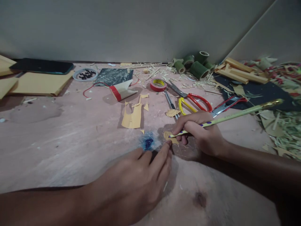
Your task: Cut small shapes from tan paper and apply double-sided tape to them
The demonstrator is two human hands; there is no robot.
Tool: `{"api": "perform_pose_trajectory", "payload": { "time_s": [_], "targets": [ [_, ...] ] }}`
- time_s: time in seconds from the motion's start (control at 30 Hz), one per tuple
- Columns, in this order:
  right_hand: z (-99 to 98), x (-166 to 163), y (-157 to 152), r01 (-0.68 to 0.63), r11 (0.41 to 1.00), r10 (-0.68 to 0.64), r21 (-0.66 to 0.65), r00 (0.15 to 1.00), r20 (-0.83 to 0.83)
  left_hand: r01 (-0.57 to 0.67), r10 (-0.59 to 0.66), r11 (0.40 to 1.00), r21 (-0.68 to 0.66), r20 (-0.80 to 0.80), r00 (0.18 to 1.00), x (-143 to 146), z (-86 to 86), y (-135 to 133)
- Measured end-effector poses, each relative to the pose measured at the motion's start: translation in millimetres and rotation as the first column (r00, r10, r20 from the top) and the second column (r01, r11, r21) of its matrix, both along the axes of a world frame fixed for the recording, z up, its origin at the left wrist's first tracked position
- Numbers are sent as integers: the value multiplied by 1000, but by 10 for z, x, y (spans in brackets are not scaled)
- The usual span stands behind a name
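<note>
In the centre of the frame, a small rounded scrap of tan paper (166, 135) marked with fine dark lines is seen lying flat on the pinkish wooden counter (77, 125). A similar leaf-shaped tan paper cutout (173, 112), also lined, is placed just above it. Faint lettering is borne by the slim pale-green pencil with purple spots and a gold-coloured end (237, 113), but it is too small to be read; likewise any print inside the roll of red tape with a yellow core (158, 84). The scrap is set between the two hands: its lower edge is touched by the extended index finger of the left hand (138, 172), which is partly open, nothing being grasped. By the right hand (203, 131), closed in a writing grip, the pencil is held, its tip brought to the scrap.
</note>
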State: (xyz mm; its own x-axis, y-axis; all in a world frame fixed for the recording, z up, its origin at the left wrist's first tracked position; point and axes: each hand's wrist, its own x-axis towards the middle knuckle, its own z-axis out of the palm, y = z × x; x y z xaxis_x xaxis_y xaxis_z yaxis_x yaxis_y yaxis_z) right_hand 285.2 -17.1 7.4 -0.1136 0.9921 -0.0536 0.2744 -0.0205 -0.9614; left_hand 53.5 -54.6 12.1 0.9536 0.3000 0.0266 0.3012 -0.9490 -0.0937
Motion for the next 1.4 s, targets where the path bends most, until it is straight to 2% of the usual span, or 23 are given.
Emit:
{"api": "perform_pose_trajectory", "payload": {
  "time_s": [0.13, 0.3, 0.5, 0.63, 0.77, 1.17, 1.4],
  "targets": [
    [0, -3, -4, -5, 1000, 4, 17, 1000, 11, -109, 109, 994, -10, -15, 994, 34, 22, 73],
    [-5, 14, -12, -28, 999, 28, 29, 999, 33, -139, 139, 990, -34, -12, 990, 58, 43, 92],
    [14, 18, -15, -27, 1000, 27, 10, 999, 22, -117, 116, 993, -26, -48, 992, 36, 36, 83],
    [12, 29, -4, -73, 997, 73, -8, 997, -13, -119, 118, 993, -11, -28, 993, 40, 23, 80],
    [-20, 44, 30, 26, 1000, -25, 14, 995, -93, -120, 119, 993, -7, -56, 991, 63, 30, 95],
    [3, 21, 29, 8, 1000, -8, 15, 999, -42, -91, 91, 996, 11, -26, 996, 61, 61, 103],
    [0, 30, 13, 7, 1000, -7, 29, 1000, -8, -84, 83, 997, -3, -81, 993, 84, 74, 113]
  ]
}}
